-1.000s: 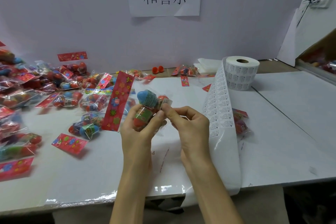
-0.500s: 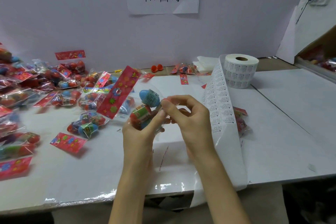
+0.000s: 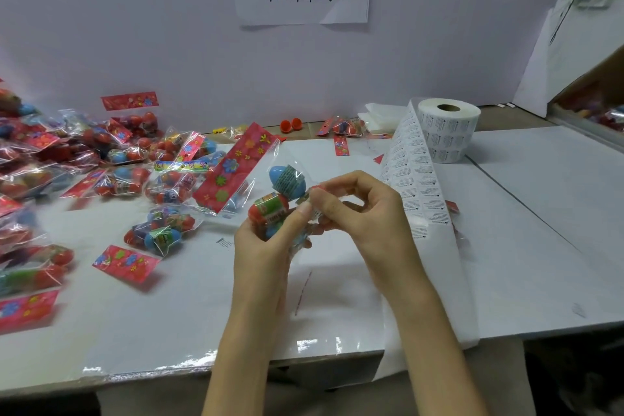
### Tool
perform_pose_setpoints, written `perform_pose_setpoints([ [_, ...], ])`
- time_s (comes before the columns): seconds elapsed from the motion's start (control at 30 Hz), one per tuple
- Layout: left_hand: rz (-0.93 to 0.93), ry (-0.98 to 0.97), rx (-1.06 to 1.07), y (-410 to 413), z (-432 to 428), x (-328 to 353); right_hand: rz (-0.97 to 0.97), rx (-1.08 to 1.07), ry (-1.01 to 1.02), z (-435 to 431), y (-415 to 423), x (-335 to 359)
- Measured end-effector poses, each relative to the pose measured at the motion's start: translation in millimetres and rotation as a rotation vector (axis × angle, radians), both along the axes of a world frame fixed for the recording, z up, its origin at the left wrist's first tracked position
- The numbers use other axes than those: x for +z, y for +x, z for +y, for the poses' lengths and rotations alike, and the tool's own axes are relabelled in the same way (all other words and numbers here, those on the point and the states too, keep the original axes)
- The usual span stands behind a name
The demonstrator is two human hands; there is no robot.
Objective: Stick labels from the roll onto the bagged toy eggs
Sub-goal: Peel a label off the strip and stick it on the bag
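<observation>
My left hand [image 3: 261, 246] holds a clear bag of toy eggs [image 3: 280, 194] above the table's middle; a blue egg and a red-green egg show inside, and its red flowered header card [image 3: 236, 169] tilts up to the left. My right hand [image 3: 361, 213] pinches the bag's right end, thumb pressing a small white label there. The label roll [image 3: 449, 130] stands at the back right, and its strip of labels [image 3: 417, 179] runs down past my right wrist and over the table's front edge.
Many bagged eggs [image 3: 84, 159] lie heaped at the left, with one bag [image 3: 158, 230] and loose red cards [image 3: 126, 262] nearer the front. Another bag [image 3: 454, 213] lies partly under the strip. Two orange egg halves [image 3: 290, 125] sit by the back wall. The white table [image 3: 540, 230] extends right.
The bag has turned in my hands, so its red header card swung from upright to tilted left. My right fingers moved in over the bag's right end.
</observation>
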State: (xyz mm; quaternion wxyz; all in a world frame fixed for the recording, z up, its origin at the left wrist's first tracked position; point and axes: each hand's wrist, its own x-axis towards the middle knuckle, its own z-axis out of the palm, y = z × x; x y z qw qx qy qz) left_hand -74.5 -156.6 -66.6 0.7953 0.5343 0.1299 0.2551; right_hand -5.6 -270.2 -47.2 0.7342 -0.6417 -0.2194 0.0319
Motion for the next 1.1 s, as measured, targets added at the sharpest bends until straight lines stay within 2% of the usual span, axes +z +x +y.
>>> perform_pose_setpoints([
  [0.27, 0.009, 0.025, 0.1, -1, -1, 2, -0.058, 0.129, -0.069, -3, 1, 0],
  [0.57, 0.042, 0.141, 0.168, 1, -6, 1, -0.077, 0.128, -0.166, -5, 4, -2],
  [0.83, 0.043, 0.121, 0.021, 1, -2, 2, 0.012, 0.001, -0.025, -3, 5, -2],
  [1.1, 0.038, 0.096, -0.056, 2, 1, -2, -0.022, -0.031, -0.056, -10, 7, -1],
])
